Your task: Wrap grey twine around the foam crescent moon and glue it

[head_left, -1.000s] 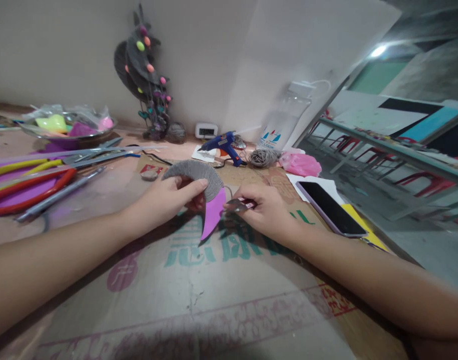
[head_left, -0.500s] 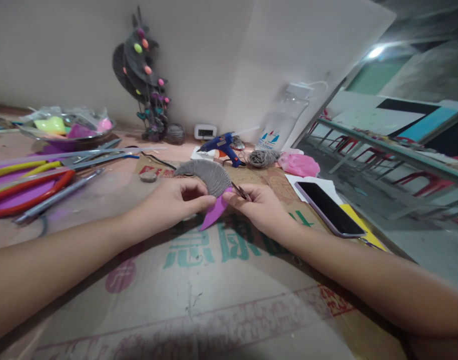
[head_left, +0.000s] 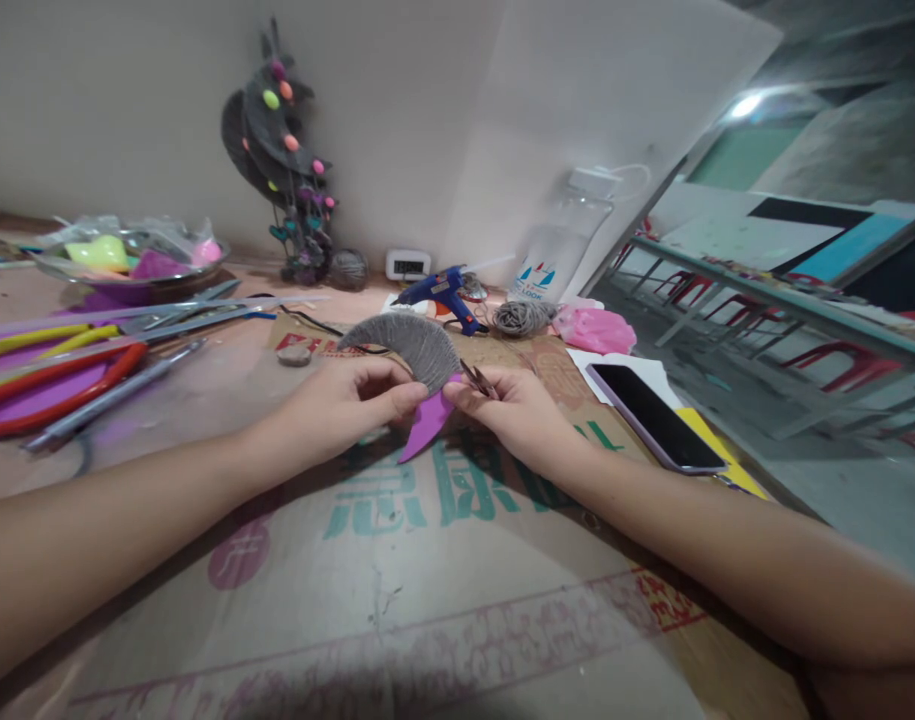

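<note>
In the head view, a yarn-wrapped crescent [head_left: 408, 345] was held up between the two hands, above a cardboard sheet [head_left: 292, 620]. Its bare purple tip [head_left: 423, 428] was pointed down toward the wearer. By the left hand [head_left: 344, 405] it was pinched between thumb and forefinger, the rest of the fingers being mostly hidden; the grip was set where the grey winding ended, presumably so that the last turns could not slacken. The right hand [head_left: 517, 405] was closed, its thumb and fingertip set at the crescent's outer edge, with a small bladed metal tool [head_left: 481, 380] tucked in the grip, probably so that it need not be put down. Whether a loose yarn end was pinched there could not be told.

Beyond the right hand, a blue glue gun [head_left: 442, 288] and a grey yarn ball [head_left: 523, 318] were placed, seemingly for easy reach. To its right, a smartphone [head_left: 656, 415] was laid.

On the water bottle [head_left: 554, 240] beyond that hand, "LOOK" could be read under printed sails. Green Chinese characters, partly covered, were printed on the cardboard below the hands.
</note>
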Tool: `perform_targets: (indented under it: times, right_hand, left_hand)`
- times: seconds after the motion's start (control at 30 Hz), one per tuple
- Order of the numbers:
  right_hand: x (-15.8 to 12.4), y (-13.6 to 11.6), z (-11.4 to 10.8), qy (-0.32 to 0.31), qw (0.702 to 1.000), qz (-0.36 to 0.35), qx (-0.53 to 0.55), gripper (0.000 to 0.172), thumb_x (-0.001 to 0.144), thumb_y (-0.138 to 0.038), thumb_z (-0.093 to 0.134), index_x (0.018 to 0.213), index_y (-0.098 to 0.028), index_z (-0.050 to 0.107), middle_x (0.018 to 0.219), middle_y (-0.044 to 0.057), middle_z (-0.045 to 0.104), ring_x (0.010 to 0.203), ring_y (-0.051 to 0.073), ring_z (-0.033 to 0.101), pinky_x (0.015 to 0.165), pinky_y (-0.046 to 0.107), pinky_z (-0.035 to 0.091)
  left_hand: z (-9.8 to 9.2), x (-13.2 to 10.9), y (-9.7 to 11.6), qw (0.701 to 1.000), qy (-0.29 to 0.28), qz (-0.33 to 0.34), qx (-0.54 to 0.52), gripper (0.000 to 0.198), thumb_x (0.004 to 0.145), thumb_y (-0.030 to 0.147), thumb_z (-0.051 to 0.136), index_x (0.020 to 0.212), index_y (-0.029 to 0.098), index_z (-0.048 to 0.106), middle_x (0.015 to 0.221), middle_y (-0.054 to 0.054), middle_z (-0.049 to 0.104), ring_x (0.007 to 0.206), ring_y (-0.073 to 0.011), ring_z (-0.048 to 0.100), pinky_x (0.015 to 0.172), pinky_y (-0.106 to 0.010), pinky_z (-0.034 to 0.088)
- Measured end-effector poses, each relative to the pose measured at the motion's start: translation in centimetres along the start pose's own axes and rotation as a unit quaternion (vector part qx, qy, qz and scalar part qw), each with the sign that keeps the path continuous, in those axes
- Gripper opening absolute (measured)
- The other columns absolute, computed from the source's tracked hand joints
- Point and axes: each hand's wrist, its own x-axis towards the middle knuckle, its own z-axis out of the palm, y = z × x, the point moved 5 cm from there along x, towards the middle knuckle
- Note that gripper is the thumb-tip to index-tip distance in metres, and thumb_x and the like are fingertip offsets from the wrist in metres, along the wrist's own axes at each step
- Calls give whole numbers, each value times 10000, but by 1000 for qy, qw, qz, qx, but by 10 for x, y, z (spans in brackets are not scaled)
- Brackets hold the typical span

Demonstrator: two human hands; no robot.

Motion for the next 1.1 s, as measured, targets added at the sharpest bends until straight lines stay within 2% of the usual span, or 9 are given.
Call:
perform_targets:
  times: [0.17,0.43,0.67,0.9,1.0,1.1]
  right_hand:
    - [1,4,-1,-2,1000,7,-25,276,755,-408,604,710,-137,598,629,-21,520,575,86,448,578,237,368]
    - [2,4,-1,-1,1000,1,-16,278,747,-396,614,658,-136,571,601,-38,467,557,71,413,554,223,339]
    - [2,4,0,-9,1000,12,24,279,719,-405,640,661,-139,576,621,-34,508,575,76,445,581,229,372]
    - [3,7,2,-20,999,30,38,279,714,-410,655,695,-136,602,662,-14,550,601,88,489,602,242,398]
    - [2,8,3,-26,999,37,27,312,701,-438,665,692,-132,602,632,-20,530,573,82,466,578,236,381]
    - [1,6,3,-25,999,30,30,312,704,-438,660,673,-137,584,611,-33,501,554,72,435,557,227,366]
  left_hand:
    - [-2,0,3,998,6,7,58,292,825,401,481,688,169,594,638,14,559,598,-120,505,542,-214,384]
    - [-1,-1,1,1000,4,15,21,255,828,367,480,697,175,584,652,17,576,613,-120,520,564,-216,406]
    - [0,-1,2,1000,4,-5,-20,213,820,299,473,675,183,577,671,18,580,634,-116,537,593,-204,428]
    - [-1,-1,1,999,9,-12,33,342,814,454,484,658,171,594,644,5,567,600,-124,517,545,-222,399]
    - [-1,-1,-1,999,2,-28,43,325,806,447,493,673,170,596,620,9,552,566,-121,500,506,-217,376]
    - [-2,-1,1,1000,-1,-22,4,273,802,387,509,647,174,578,617,11,562,586,-121,523,547,-218,416]
